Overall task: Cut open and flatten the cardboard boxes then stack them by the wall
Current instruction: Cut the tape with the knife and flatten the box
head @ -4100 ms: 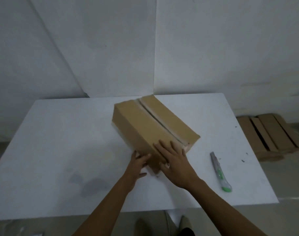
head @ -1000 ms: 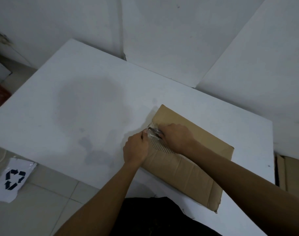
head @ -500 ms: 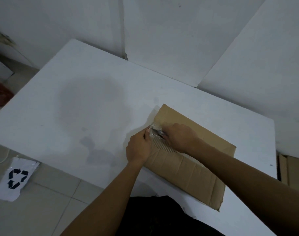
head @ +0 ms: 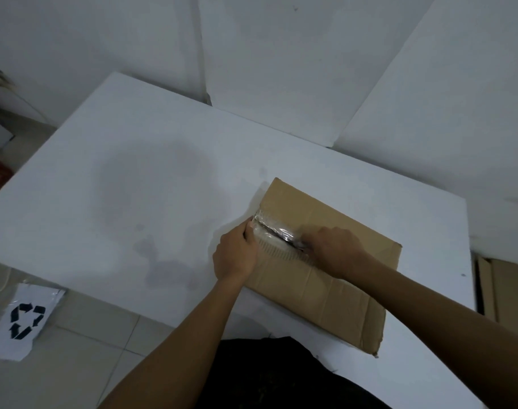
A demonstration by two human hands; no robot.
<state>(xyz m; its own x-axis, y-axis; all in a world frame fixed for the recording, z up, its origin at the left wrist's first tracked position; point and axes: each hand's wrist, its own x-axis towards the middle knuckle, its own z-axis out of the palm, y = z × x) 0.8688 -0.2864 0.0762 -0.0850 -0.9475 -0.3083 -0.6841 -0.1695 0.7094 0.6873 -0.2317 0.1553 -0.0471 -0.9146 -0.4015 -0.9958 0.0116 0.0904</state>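
The box lies on the near right part of the desk, close to the near edge. It looks pressed nearly flat, and a crumpled strip of clear tape runs across its left end. The left grip is curled over the box's left edge right at the end of that tape, fingers closed on the cardboard. The right grip is a closed fist on the tape just to the right. It holds what looks like a thin knife with its dark tip pointing left, though the handle is hidden, so I can't be sure. The main danger is that both grips sit near each other on one line, so a slip or a leftward push would drive the tip into the left fingers. The tape is wrinkled and glossy, so a blade could snag in it and then jump free. The desk looks smooth, so a hard pull might swing the box or slide it off the near edge if the left grip loosens. Other boxes lie on the floor at the right.
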